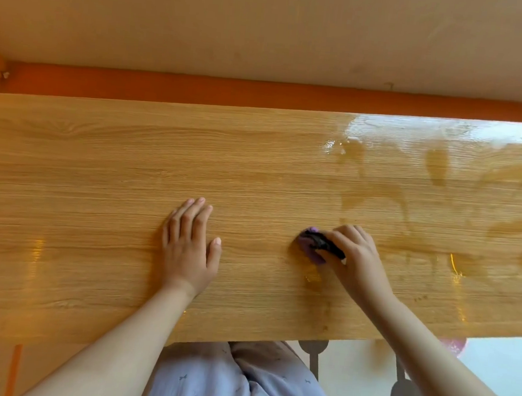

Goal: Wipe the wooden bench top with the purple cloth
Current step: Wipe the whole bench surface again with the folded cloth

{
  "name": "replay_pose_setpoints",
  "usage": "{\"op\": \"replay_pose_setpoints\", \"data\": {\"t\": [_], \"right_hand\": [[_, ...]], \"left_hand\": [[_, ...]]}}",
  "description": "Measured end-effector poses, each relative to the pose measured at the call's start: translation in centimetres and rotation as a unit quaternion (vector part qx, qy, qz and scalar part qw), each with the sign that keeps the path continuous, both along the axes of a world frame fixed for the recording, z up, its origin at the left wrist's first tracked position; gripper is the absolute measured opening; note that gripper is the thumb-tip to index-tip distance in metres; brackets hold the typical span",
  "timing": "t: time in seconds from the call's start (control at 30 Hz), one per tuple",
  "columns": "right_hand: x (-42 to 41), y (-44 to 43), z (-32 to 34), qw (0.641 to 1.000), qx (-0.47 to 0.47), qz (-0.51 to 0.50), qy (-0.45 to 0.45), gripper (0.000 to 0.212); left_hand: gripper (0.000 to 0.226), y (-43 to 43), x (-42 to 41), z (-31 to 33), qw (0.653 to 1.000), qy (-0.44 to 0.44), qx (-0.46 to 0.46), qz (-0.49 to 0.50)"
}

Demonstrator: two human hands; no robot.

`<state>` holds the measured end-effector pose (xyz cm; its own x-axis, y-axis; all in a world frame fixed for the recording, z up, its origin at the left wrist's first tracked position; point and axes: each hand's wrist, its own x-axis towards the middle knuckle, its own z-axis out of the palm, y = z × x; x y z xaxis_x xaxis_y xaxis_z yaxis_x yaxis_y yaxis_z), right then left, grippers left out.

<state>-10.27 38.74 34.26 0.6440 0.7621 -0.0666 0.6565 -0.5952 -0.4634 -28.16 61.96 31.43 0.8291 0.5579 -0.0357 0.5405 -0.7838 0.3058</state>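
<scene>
The wooden bench top (98, 185) runs across the whole view, with light oak grain. My right hand (355, 255) grips a small bunched purple cloth (314, 244) with a dark part, pressed onto the wood right of centre. My left hand (189, 242) lies flat on the bench, fingers straight, palm down, a short way left of the cloth. Wet streaks and a shiny wet patch (412, 166) cover the right part of the top.
An orange band (230, 92) and a beige wall (267, 26) stand right behind the bench's far edge. Below the near edge are my legs in pale blue cloth (239, 383) and a patterned floor (410, 391) at the right.
</scene>
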Motion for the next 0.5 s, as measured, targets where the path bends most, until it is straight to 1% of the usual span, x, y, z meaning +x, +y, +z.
{"op": "replay_pose_setpoints", "data": {"t": [0.1, 0.23, 0.33, 0.4, 0.5], "right_hand": [[4.1, 4.0, -0.1, 1.0, 0.017, -0.007, -0.011, 0.029], [11.4, 10.9, -0.5, 0.997, 0.032, -0.044, -0.052, 0.027], [16.2, 14.7, -0.6, 0.994, 0.011, -0.089, -0.069, 0.028], [17.5, 15.6, -0.6, 0.992, -0.002, -0.107, -0.068, 0.027], [15.7, 14.1, -0.4, 0.994, 0.0, -0.101, -0.048, 0.025]], "left_hand": [[0.057, 0.0, 0.0, -0.1, 1.0, 0.004, 0.003, -0.003], [0.057, -0.1, -0.1, -0.1, 1.0, 0.005, 0.007, 0.0], [0.057, -0.1, 0.0, -0.1, 1.0, 0.004, 0.009, 0.004], [0.057, -0.1, 0.0, -0.2, 1.0, 0.002, 0.011, 0.002], [0.057, -0.1, -0.3, -0.3, 1.0, -0.003, 0.012, 0.001]]}}
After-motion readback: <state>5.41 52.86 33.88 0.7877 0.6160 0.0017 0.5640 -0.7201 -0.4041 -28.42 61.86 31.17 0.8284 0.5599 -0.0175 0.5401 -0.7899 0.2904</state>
